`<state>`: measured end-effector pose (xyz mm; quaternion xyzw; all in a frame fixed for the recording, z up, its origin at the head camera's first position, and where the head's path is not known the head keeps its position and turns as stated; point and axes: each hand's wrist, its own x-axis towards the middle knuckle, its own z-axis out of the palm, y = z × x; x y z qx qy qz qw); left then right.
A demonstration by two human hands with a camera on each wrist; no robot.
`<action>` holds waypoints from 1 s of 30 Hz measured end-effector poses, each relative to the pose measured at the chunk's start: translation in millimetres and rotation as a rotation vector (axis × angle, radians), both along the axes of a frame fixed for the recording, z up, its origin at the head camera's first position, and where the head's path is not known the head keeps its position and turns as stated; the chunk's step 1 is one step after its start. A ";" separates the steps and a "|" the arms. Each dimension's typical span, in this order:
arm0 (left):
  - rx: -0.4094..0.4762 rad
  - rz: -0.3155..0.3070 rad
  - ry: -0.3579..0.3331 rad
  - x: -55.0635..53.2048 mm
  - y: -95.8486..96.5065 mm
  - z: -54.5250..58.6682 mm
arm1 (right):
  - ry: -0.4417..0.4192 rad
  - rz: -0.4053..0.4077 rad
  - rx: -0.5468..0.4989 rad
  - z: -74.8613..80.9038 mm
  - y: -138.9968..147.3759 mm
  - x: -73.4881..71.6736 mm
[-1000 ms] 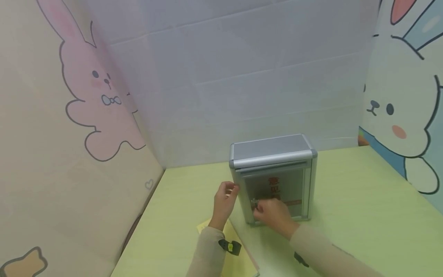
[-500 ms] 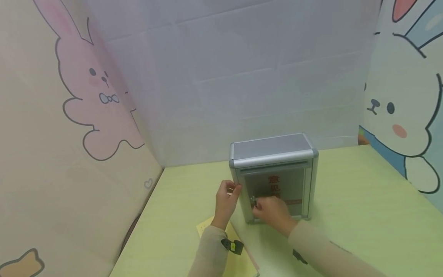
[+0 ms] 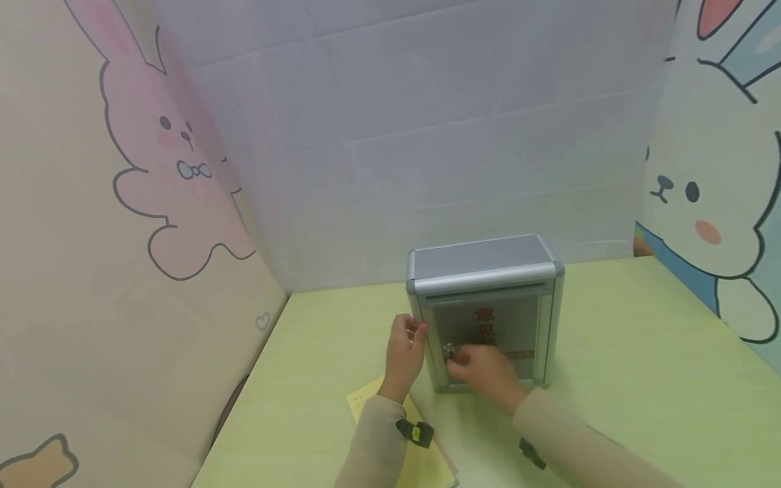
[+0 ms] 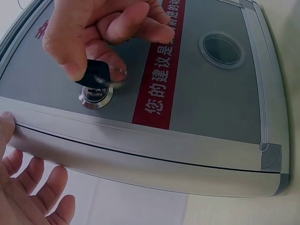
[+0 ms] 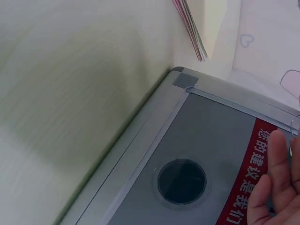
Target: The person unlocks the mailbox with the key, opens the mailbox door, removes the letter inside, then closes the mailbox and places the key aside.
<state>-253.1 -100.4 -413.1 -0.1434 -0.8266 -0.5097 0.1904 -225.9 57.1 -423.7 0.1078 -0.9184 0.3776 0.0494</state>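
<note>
A grey suggestion box with a silver metal frame stands on the table, red lettering on its front door. My right hand is at the lower left of that door. In the left wrist view its thumb and finger pinch a black-headed key, right at the round silver lock. A blurred small shiny thing shows beside the key head. My left hand rests against the box's left edge, thumb on the frame and fingers loosely bent along the side. In the right wrist view my right hand shows only partly.
Yellow paper sheets or a pad lie on the pale green table, under my left forearm. A light wall sheet hangs close behind the box. Walls with cartoon rabbits stand at left and right.
My right hand has turned slightly at the lock, its knuckles a little higher. The box door's lettering has grown clearer. My left hand has shifted slightly up along the box's edge.
</note>
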 end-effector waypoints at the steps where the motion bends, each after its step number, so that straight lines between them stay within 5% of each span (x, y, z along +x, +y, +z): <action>1: 0.001 -0.006 0.003 -0.2 0.1 -0.4 | -0.022 -0.009 -0.021 0.3 0.6 -0.1; 15: 0.017 -0.020 0.044 -4.1 1.8 -5.6 | -0.192 0.094 -0.339 -3.7 3.9 -3.2; 30: 0.004 -0.021 0.032 -6.1 0.9 -7.6 | -0.189 -0.106 -0.244 5.6 -2.0 -2.9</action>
